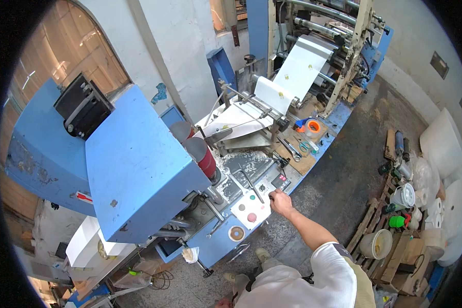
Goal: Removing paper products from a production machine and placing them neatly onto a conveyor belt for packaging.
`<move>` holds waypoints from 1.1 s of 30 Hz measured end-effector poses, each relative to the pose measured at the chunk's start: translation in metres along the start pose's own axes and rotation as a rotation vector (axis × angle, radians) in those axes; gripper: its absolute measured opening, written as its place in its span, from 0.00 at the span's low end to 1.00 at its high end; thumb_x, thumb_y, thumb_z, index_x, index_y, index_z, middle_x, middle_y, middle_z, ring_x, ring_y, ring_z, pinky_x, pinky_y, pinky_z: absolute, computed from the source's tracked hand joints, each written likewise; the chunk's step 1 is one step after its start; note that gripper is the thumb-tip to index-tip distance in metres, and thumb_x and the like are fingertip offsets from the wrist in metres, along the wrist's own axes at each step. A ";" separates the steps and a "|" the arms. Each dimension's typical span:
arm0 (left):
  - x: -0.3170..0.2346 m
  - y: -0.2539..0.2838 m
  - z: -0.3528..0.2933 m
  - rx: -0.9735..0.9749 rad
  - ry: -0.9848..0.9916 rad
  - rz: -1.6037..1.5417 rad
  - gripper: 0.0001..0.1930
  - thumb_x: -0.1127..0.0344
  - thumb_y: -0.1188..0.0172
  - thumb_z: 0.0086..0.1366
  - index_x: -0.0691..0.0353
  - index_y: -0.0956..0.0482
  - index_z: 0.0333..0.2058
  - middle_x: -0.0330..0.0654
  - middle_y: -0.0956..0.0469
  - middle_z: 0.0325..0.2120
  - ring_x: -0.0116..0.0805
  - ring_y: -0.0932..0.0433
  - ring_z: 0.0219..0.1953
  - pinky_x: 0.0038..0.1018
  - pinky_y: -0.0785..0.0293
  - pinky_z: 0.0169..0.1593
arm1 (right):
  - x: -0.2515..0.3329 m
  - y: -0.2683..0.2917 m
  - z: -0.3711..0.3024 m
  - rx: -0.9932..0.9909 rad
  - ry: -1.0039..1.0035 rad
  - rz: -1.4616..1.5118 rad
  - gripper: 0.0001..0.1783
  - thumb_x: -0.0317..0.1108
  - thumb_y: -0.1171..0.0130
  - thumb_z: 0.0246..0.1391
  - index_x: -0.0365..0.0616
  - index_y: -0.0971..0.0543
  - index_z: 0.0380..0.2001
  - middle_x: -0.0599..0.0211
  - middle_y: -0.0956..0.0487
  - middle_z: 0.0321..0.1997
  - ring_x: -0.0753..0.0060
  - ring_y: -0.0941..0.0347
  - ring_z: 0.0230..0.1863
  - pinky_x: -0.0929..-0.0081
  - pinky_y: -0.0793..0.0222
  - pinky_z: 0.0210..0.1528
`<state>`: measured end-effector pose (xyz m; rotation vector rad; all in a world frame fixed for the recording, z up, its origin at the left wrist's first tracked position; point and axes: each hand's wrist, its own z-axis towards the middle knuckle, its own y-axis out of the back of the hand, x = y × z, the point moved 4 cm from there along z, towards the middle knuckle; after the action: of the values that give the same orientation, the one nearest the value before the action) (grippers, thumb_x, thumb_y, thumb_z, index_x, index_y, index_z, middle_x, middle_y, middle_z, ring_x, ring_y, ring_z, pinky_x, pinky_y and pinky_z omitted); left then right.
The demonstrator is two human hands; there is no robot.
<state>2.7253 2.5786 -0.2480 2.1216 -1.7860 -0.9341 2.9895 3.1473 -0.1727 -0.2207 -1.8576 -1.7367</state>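
Observation:
My right hand [281, 201] reaches out to the right edge of the machine's control panel [265, 210]. Its fingers are curled closed against a small dark part there, mostly hidden by the hand. On the panel beside it are a red button [252, 217], a green button [252, 197] and a small display [281, 180]. Just a sliver of my left hand [223, 304] shows at the lower edge, its fingers hidden. Beyond the panel, a white printed paper web [281, 97] runs from the rollers down into the blue machine [143, 169].
Orange tape [312, 126], scissors [304, 148] and wrenches [291, 149] lie on the machine's wooden ledge. A roll of brown tape [236, 233] sits on the blue base. To the right, a pallet [364, 220] carries buckets [377, 244], bottles and cartons near large white rolls [444, 138].

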 end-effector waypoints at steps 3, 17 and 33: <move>0.000 -0.001 -0.001 -0.008 0.012 0.003 0.13 0.62 0.40 0.58 0.63 0.15 0.36 0.45 0.17 0.27 0.36 0.20 0.31 0.34 0.25 0.37 | 0.001 -0.001 0.000 0.006 0.000 0.000 0.13 0.31 0.45 0.47 0.45 0.18 0.37 0.53 0.21 0.40 0.49 0.24 0.43 0.58 0.26 0.46; 0.014 -0.003 0.012 -0.038 0.001 0.016 0.13 0.60 0.38 0.57 0.61 0.15 0.37 0.48 0.17 0.28 0.43 0.18 0.34 0.36 0.24 0.41 | 0.000 -0.002 0.000 0.024 0.023 -0.020 0.13 0.30 0.45 0.46 0.45 0.18 0.36 0.54 0.21 0.40 0.49 0.23 0.42 0.57 0.25 0.45; 0.015 -0.009 0.021 -0.028 -0.161 0.061 0.14 0.57 0.39 0.58 0.61 0.15 0.36 0.49 0.17 0.28 0.44 0.18 0.35 0.37 0.24 0.42 | -0.003 -0.003 0.004 0.025 0.078 -0.021 0.12 0.30 0.44 0.48 0.46 0.18 0.36 0.58 0.20 0.39 0.52 0.23 0.43 0.59 0.25 0.46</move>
<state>2.7211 2.5716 -0.2746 2.0138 -1.8883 -1.1355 2.9887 3.1518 -0.1768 -0.1221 -1.8307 -1.7110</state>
